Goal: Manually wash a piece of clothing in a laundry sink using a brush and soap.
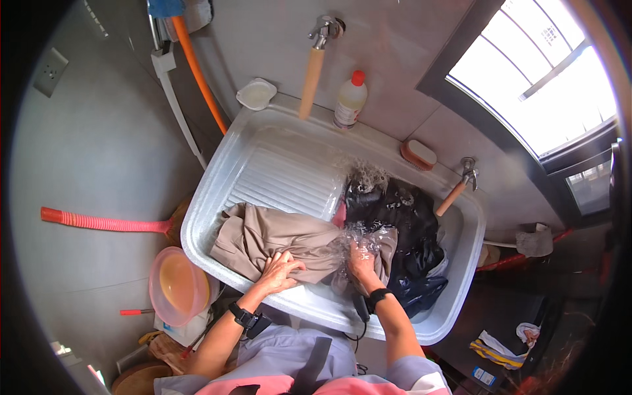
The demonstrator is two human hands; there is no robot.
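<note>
A taupe cloth garment (286,237) lies across the ribbed washboard (281,182) of a grey laundry sink (212,261). My left hand (280,271) rests on the garment near the front rim, its fingers slightly bent; whether they pinch the cloth cannot be told. Wet and partly under splashing water, my right hand (362,259) is at the garment's right end, beside the basin; its fingertips are hidden by the splash. Dark wet clothes (412,232) fill the basin to its right, with foam at their back edge. A bit of pink cloth (339,215) shows between washboard and dark clothes.
Along the back ledge stand a white dish (256,94), a red-capped bottle (351,101) and a scrub brush (418,154). Two wall taps, left (323,32) and right (468,173), carry tube extensions over the sink. Plastic basins (177,286) are at the left; a dark surface (459,321) is at the right.
</note>
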